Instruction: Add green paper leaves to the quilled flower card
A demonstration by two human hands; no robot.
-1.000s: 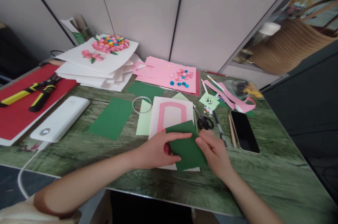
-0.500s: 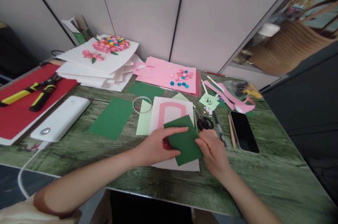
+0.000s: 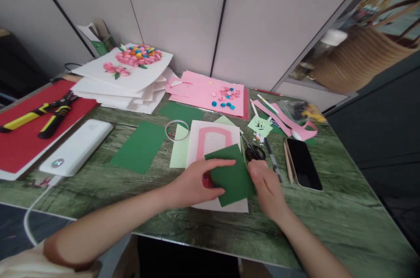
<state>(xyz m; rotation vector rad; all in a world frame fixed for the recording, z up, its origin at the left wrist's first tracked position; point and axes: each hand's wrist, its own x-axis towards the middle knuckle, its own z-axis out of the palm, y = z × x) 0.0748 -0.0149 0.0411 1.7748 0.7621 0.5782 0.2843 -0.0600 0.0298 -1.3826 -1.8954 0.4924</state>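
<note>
A piece of dark green paper (image 3: 231, 182) is held up between my hands, tilted over a white sheet with a pink frame shape (image 3: 215, 130). From the left, my left hand (image 3: 193, 182) grips it, with the forefinger and thumb stretched across its face and the other fingers behind. Something red shows between that thumb and forefinger; I cannot make out what it is. My right hand (image 3: 267, 188) is closed at the paper's right edge, its fingertips partly hidden. Just beyond that hand lie black-handled scissors (image 3: 255, 152).
Beyond lie a pink sheet with small paper bits (image 3: 197, 88) and a white stack bearing paper flowers (image 3: 131, 94). At left are a power bank (image 3: 78, 147), pliers (image 3: 49, 112) and green paper (image 3: 139, 147). A phone (image 3: 303, 164) and wooden stick (image 3: 288, 164) lie at right.
My right hand has shifted slightly right and its thumb has turned upward along the paper's edge. The green paper's right side has moved a little right; my left hand stays nearly still.
</note>
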